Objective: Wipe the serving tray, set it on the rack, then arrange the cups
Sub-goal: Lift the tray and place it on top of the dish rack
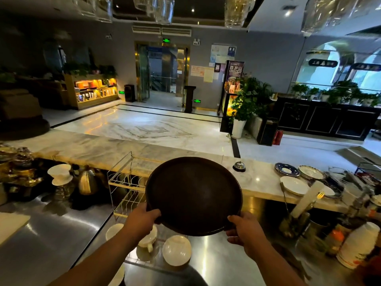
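Note:
A round dark brown serving tray (193, 195) is held up, tilted toward me, above the steel counter. My left hand (142, 220) grips its lower left rim and my right hand (245, 230) grips its lower right rim. Behind and left of the tray stands a white wire rack (125, 182), partly hidden by it. Below the tray, white cups (148, 240) and a saucer (176, 250) sit on the counter between my forearms; another white cup (114, 231) lies left of my left wrist.
A marble bar top (257, 178) carries a call bell (239, 166) and stacked plates (292, 180) at right. Paper cups (358, 244) and utensils crowd the right edge. A kettle (87, 181) and white dripper (60, 175) stand at left. Glasses hang overhead.

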